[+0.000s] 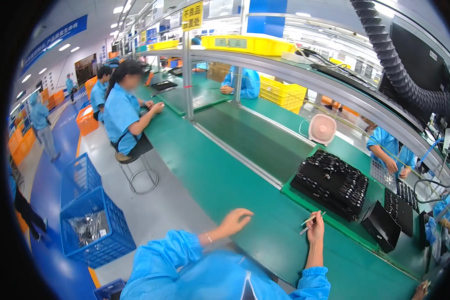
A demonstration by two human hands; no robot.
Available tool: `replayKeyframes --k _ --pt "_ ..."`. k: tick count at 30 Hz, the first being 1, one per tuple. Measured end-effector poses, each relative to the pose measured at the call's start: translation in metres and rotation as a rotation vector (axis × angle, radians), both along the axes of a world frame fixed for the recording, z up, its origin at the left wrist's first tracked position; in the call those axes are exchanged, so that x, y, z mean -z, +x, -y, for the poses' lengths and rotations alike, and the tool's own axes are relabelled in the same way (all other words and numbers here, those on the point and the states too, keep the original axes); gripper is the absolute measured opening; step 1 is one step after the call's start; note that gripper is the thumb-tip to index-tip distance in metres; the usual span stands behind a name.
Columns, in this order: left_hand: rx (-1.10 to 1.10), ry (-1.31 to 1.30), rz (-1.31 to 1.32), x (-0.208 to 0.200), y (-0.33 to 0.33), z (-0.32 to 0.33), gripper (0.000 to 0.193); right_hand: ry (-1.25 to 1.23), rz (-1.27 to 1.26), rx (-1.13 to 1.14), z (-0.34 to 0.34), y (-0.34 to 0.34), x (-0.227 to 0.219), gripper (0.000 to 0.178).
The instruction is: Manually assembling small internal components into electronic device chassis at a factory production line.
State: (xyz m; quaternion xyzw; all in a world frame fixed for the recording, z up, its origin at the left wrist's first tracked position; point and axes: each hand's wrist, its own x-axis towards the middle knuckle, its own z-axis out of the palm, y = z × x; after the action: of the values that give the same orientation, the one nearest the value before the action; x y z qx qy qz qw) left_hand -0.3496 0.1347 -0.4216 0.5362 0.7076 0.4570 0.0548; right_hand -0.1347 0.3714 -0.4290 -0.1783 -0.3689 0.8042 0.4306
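Observation:
My left hand point(235, 221) is just over the near edge of the green workbench point(265, 237), its thumb and fingers apart and nothing held. Farther right, my right hand point(315, 231) is closed on a slim, pale, tweezer-like tool point(313, 218). The ends of this tool stick out on both sides of the fingers; its exact kind is too small to make out. Beyond the right hand, a black foam tray point(330, 182) carries rows of small dark and shiny parts. Neither hand touches this tray.
Right of the tray stand a black open box point(381, 226) and a smaller black tray point(399, 212). A pink fan point(322, 129) sits across the bench. Blue crates point(97, 230) stand on the floor at left. A metal shelf post point(187, 75) rises ahead. Co-workers sit along the bench.

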Motion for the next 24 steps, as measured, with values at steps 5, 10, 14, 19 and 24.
replayKeyframes --k 5,10,14,19,24 --pt "1.059 0.344 0.965 -0.185 0.086 -0.024 0.039 -0.037 0.006 0.080 0.004 0.020 0.004 0.022" --pt "1.650 0.566 1.164 -0.298 0.126 -0.020 0.046 -0.067 -0.007 0.024 0.006 0.022 0.009 0.022" --pt "1.845 0.417 1.064 -0.325 0.128 -0.036 0.047 -0.084 -0.008 0.071 -0.004 0.026 0.018 0.023" --pt "1.779 0.413 1.224 -0.326 0.145 -0.056 0.047 -0.292 0.017 0.148 0.014 0.011 -0.021 0.023" --pt "1.749 0.398 1.375 -0.327 0.151 -0.056 0.046 -0.088 0.045 0.085 0.009 0.015 -0.002 0.023"
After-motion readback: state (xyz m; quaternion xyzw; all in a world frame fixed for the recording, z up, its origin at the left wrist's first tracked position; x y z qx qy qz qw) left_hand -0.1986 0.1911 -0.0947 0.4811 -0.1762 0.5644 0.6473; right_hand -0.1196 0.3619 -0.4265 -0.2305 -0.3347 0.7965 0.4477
